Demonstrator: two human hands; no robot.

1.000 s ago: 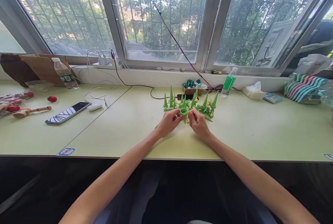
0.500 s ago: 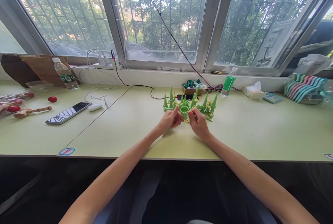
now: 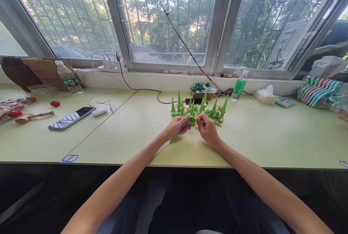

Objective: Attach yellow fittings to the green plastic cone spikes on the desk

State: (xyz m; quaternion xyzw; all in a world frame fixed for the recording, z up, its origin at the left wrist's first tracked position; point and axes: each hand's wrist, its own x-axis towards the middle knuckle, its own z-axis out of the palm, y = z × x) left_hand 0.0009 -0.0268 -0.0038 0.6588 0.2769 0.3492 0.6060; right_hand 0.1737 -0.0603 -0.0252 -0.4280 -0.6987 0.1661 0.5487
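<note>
My left hand (image 3: 178, 126) is closed around a green plastic plant-watering spike (image 3: 191, 120), its round hollow end turned toward me. Close by on the right, my right hand (image 3: 207, 128) is pinched, thumb against finger, at the edge of that round end. Whatever sits between those fingertips is too small to make out. Behind both hands stands a group of similar green cone-shaped spikes (image 3: 223, 109) with small yellow parts, points up. One more spike (image 3: 218, 123) lies flat beside my right hand.
A phone (image 3: 71, 118), a white case (image 3: 99, 112) and a wooden kendama handle (image 3: 35, 117) lie to the left. Water bottles (image 3: 239, 86), a tissue box (image 3: 265, 95) and coloured hangers (image 3: 319, 92) stand toward the window. Other people's hands show at the left edge and right edge (image 3: 343, 115).
The held spike has tipped so its round end faces me more directly, its side now less visible. My hands stay nearly in place. Another person's hand has appeared at the right edge.
</note>
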